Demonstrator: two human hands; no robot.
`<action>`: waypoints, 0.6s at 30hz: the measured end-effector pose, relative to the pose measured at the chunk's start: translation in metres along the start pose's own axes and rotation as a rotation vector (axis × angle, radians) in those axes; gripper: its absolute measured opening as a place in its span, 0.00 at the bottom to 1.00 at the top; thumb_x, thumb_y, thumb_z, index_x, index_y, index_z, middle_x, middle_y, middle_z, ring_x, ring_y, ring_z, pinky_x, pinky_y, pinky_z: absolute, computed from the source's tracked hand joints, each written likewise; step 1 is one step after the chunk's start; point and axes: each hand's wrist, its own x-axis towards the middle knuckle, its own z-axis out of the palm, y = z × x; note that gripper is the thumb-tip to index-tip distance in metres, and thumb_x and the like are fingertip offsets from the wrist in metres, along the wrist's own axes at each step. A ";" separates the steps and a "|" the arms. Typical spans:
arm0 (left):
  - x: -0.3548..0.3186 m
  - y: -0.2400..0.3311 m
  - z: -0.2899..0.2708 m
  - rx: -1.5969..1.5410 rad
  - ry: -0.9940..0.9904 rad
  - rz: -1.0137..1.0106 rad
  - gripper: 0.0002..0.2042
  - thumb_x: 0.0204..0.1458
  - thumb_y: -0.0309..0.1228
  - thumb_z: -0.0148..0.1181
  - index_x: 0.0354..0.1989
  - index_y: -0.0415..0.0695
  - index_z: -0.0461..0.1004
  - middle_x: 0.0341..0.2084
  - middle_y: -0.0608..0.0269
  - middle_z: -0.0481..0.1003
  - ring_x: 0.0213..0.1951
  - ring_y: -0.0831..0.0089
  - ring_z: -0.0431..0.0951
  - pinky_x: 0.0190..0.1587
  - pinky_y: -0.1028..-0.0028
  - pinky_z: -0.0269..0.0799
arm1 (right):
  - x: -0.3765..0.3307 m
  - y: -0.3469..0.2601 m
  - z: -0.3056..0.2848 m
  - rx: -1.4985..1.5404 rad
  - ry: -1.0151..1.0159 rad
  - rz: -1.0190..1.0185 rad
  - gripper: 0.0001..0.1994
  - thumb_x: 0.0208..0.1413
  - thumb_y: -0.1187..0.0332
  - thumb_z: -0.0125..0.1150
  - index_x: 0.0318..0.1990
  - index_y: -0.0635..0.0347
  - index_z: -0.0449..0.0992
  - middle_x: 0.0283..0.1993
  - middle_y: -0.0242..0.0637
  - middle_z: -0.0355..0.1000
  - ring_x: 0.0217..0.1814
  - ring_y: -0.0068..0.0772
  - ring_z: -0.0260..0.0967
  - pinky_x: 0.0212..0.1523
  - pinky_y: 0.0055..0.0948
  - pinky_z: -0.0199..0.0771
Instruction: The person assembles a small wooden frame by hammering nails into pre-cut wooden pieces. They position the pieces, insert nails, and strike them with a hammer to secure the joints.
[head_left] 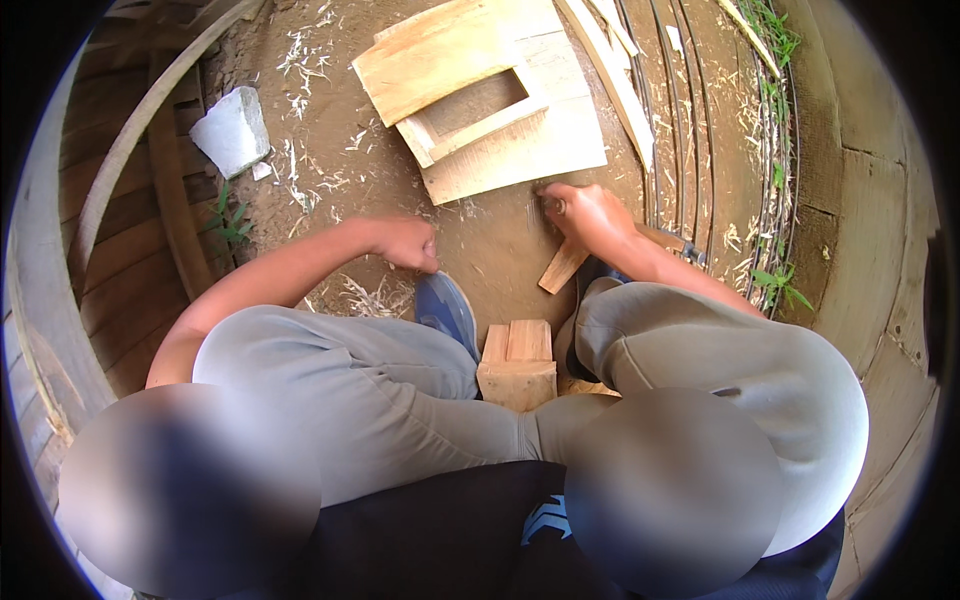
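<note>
My left hand (408, 243) is closed in a fist just beyond the toe of a blue shoe (446, 310); whatever its fingers may hold is hidden. Closed too is my right hand (590, 212), low over the dirt near the close edge of a pale wooden panel (560, 150). Something small and dark shows at its fingers, too unclear to name. A short wooden piece (565, 266) sticks out below this hand; I cannot tell if it is gripped. Behind the right wrist lies a tool with a wooden handle and a metal end (688, 250).
A wooden frame with a rectangular opening (435, 148) lies on the panel, a board (435, 55) over its far side. Small wood blocks (518, 365) stand between my legs. A pale stone (232, 132) is at left; long dark rods (675, 120) and a curved wood strip (615, 80) are at right.
</note>
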 end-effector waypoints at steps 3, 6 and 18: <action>0.009 -0.008 0.006 -0.154 -0.039 0.075 0.19 0.53 0.40 0.58 0.16 0.39 0.67 0.10 0.62 0.63 0.18 0.67 0.61 0.27 0.59 0.59 | 0.001 0.002 0.009 -0.005 -0.025 -0.050 0.15 0.61 0.68 0.57 0.53 0.47 0.83 0.36 0.54 0.81 0.40 0.59 0.81 0.44 0.54 0.81; 0.009 -0.015 0.002 -0.123 -0.010 0.053 0.19 0.53 0.39 0.58 0.15 0.40 0.65 0.10 0.63 0.62 0.18 0.69 0.60 0.27 0.59 0.58 | 0.001 0.004 0.009 -0.032 -0.049 -0.112 0.16 0.60 0.69 0.57 0.54 0.47 0.83 0.36 0.53 0.81 0.39 0.58 0.81 0.43 0.53 0.81; 0.017 -0.022 0.008 -0.119 0.041 0.098 0.22 0.55 0.42 0.60 0.14 0.41 0.66 0.10 0.63 0.62 0.17 0.68 0.61 0.26 0.59 0.57 | 0.006 0.004 0.026 -0.094 0.009 -0.153 0.13 0.62 0.68 0.57 0.51 0.50 0.82 0.40 0.50 0.81 0.41 0.57 0.81 0.43 0.51 0.82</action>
